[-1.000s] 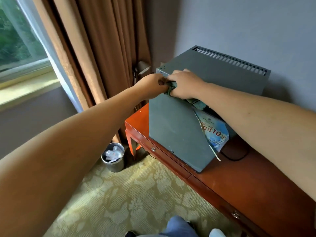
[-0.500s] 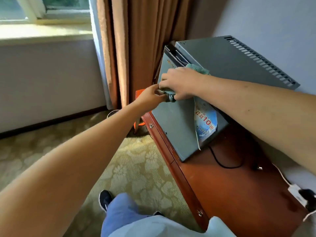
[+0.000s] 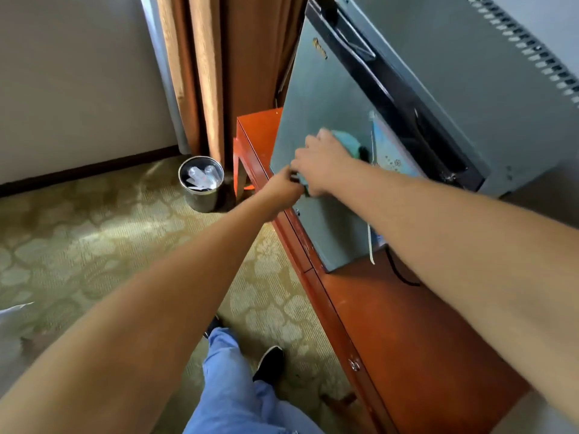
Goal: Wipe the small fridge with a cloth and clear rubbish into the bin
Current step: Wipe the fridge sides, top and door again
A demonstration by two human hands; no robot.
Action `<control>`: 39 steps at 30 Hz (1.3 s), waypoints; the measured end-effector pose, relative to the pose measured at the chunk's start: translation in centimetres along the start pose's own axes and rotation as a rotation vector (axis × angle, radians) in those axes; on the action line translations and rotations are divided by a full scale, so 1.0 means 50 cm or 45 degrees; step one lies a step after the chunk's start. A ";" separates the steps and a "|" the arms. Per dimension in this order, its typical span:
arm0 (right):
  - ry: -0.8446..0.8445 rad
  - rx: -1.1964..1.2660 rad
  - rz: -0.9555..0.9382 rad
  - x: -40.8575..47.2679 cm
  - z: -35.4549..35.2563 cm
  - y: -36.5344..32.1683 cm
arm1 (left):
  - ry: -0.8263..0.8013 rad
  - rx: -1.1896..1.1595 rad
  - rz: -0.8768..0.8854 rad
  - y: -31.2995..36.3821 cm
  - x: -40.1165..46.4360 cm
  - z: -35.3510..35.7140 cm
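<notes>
Hands motion-blurred; cloth mostly hidden; fridge cropped top, right.
</notes>
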State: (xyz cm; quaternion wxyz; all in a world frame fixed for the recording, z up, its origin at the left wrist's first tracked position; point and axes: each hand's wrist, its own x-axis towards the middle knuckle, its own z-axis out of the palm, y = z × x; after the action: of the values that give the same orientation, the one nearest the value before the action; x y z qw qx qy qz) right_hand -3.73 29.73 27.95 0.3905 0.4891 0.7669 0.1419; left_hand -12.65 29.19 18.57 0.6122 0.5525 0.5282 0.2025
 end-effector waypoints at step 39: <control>0.280 -0.009 -0.018 0.032 -0.049 0.094 | 0.208 -0.325 0.134 0.049 0.115 -0.030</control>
State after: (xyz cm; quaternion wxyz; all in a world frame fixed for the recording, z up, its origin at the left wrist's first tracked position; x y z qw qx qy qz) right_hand -2.89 33.77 31.66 0.3065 0.4637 0.8082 0.1945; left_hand -11.10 35.40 18.57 0.6209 0.4787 0.5166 0.3442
